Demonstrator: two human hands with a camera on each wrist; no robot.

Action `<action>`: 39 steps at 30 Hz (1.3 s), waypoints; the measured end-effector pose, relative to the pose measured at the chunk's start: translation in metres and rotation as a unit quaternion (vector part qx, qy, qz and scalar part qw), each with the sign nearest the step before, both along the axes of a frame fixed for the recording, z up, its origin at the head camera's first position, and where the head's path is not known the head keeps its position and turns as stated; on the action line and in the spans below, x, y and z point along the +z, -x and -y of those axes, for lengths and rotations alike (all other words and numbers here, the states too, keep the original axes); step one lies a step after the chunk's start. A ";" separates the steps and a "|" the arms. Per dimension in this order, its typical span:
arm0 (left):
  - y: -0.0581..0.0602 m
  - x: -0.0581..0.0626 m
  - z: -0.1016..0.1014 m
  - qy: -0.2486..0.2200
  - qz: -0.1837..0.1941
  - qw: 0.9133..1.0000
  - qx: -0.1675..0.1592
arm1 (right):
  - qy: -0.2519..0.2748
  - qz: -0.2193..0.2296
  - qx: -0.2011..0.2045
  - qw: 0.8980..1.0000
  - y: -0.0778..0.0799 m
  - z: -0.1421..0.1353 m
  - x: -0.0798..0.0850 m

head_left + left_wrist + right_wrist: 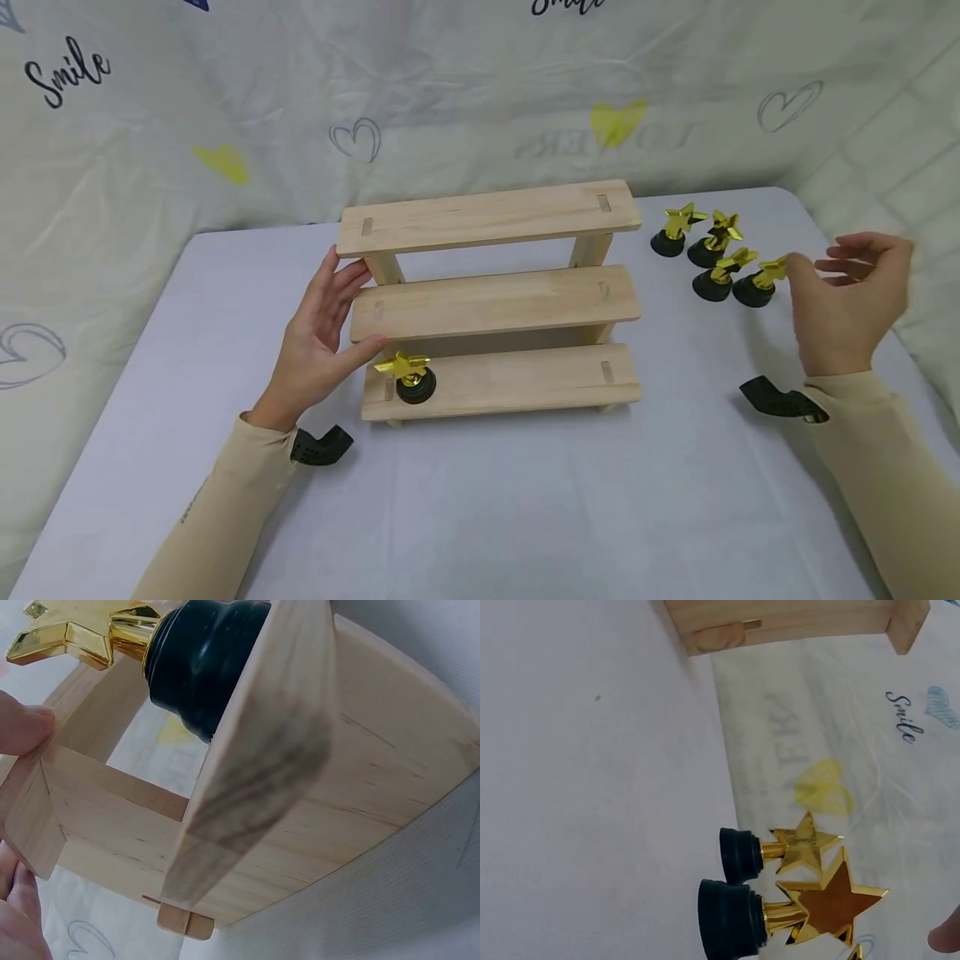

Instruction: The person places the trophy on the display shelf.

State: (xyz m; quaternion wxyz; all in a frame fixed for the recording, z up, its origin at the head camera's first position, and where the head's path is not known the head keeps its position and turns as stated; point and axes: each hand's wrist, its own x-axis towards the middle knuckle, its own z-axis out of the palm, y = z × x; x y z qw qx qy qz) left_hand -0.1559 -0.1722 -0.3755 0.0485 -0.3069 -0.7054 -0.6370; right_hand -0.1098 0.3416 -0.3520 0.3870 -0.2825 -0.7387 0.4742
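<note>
A three-tier wooden shelf stand (495,308) sits at the middle of the table. My left hand (318,333) grips its left end, with the thumb (26,724) at the middle tier's edge and the fingers round the back. On the left of the lowest tier stands a small gold star trophy (415,385) with a black base, also large in the left wrist view. At the right, my right hand (851,300) hovers beside several more star trophies (711,286), its fingers loosely bent. Its thumb overlaps the nearest star in the head view; in the right wrist view a fingertip (946,930) shows apart from the stars.
A white cloth covers the table (495,508). Behind it hangs a pale curtain (465,92) printed with hearts and words. Black wrist straps (322,447) stick out from both sleeves. The right-hand trophies stand close together near the table's back right corner.
</note>
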 end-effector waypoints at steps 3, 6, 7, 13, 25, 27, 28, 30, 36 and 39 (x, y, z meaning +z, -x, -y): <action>0.000 0.000 -0.001 -0.003 -0.001 1.000 -0.002 | -0.003 0.045 0.018 0.999 0.001 -0.007 -0.008; 0.001 0.000 -0.001 -0.001 0.000 1.000 0.000 | -0.006 0.090 0.037 0.995 0.003 -0.013 -0.015; 0.001 0.000 -0.001 0.000 0.000 1.000 0.002 | -0.007 0.096 0.040 0.995 0.004 -0.016 -0.018; -0.001 0.001 -0.001 0.007 0.002 1.000 0.014 | -0.030 0.132 0.034 0.990 0.008 -0.022 -0.031; -0.001 0.000 -0.002 -0.002 0.008 1.000 0.010 | 0.006 0.196 0.042 0.980 0.008 -0.026 -0.038; -0.001 0.000 -0.002 -0.004 0.009 1.000 0.009 | 0.013 0.194 0.046 0.980 0.008 -0.026 -0.038; -0.001 0.000 -0.002 -0.005 0.008 1.000 0.009 | 0.018 0.192 0.048 0.980 0.009 -0.025 -0.038; -0.001 0.000 -0.002 -0.005 0.009 1.000 0.009 | 0.025 0.186 0.052 0.981 0.009 -0.025 -0.038; -0.001 0.000 -0.002 -0.002 0.008 1.000 0.011 | 0.029 0.176 0.055 0.982 0.008 -0.024 -0.039; -0.001 0.000 -0.003 -0.001 0.006 1.000 0.011 | 0.026 0.167 0.053 0.984 0.008 -0.024 -0.039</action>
